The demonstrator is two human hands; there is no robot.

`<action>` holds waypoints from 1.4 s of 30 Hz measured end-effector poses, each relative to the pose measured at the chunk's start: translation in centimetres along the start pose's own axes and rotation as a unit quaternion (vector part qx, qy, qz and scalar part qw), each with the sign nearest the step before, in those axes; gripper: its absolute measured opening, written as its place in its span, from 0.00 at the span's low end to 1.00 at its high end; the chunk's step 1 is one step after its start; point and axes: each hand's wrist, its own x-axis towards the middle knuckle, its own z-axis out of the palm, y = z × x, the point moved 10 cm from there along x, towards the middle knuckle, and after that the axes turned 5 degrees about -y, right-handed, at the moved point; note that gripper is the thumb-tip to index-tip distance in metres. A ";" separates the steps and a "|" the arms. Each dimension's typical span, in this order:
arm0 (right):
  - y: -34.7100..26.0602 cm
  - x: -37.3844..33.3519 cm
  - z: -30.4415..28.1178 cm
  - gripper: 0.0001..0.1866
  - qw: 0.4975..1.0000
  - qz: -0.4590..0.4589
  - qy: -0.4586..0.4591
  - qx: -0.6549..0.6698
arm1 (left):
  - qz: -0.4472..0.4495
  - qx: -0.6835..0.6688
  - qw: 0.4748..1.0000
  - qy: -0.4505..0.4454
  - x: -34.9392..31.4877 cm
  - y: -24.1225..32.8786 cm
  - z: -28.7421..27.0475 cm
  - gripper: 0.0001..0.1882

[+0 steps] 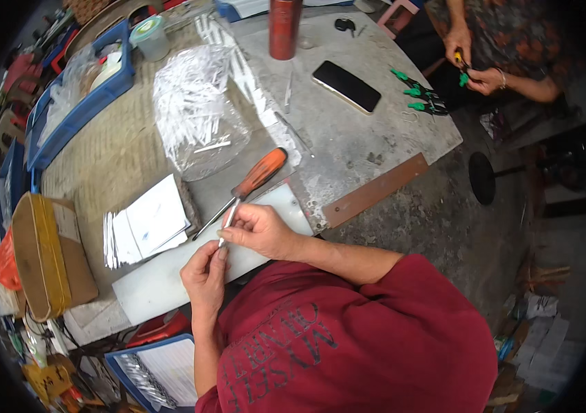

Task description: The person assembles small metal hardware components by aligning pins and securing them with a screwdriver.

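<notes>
A thin white stick-like piece is pinched between the fingertips of both my hands, above a white board along the table's near edge. My right hand grips its upper part with thumb and forefinger. At its lower end, my left hand closes thumb and fingers; the fingers hide part of it. Just beyond my hands lies a screwdriver with an orange handle, its shaft toward me. To the left is a stack of white papers or cards. A clear plastic bag full of white strips lies farther away.
A yellow-taped cardboard box and blue bin stand left. A phone, red tumbler and brown flat bar are right. Another person's hands work by several green-tipped black items. A blue tray sits below.
</notes>
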 end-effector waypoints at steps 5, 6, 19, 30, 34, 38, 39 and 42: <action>-0.5 -0.1 -0.3 0.04 0.999 0.008 0.032 0.003 | 0.060 0.047 0.996 0.039 0.0 2.1 -0.6 0.05; -0.6 -0.1 -0.2 0.04 1.000 0.011 0.025 0.006 | 0.117 0.088 0.989 0.037 -0.1 3.4 -0.4 0.05; -8.5 2.8 -0.9 0.15 0.732 -0.147 -0.118 -0.655 | 0.120 0.178 0.973 0.087 -1.1 3.7 -4.0 0.04; -7.1 2.5 -2.1 0.12 0.715 -0.042 -0.237 -0.656 | 0.131 0.239 0.957 0.099 -2.3 3.3 -4.9 0.04; -9.1 1.5 -4.6 0.12 0.789 0.051 -0.189 -0.582 | 0.148 0.276 0.945 0.092 -2.3 3.2 -4.3 0.04; -10.9 0.5 -5.3 0.12 0.946 0.009 -0.108 -0.304 | 0.164 0.318 0.928 0.102 -2.2 3.5 -4.0 0.04; -10.4 0.3 -5.2 0.15 0.974 0.052 -0.101 -0.199 | 0.159 0.318 0.929 0.105 -2.1 3.5 -4.1 0.04; -10.2 1.2 -3.3 0.18 0.998 -0.014 -0.029 -0.047 | 0.154 0.314 0.931 0.105 -1.9 3.6 -3.9 0.04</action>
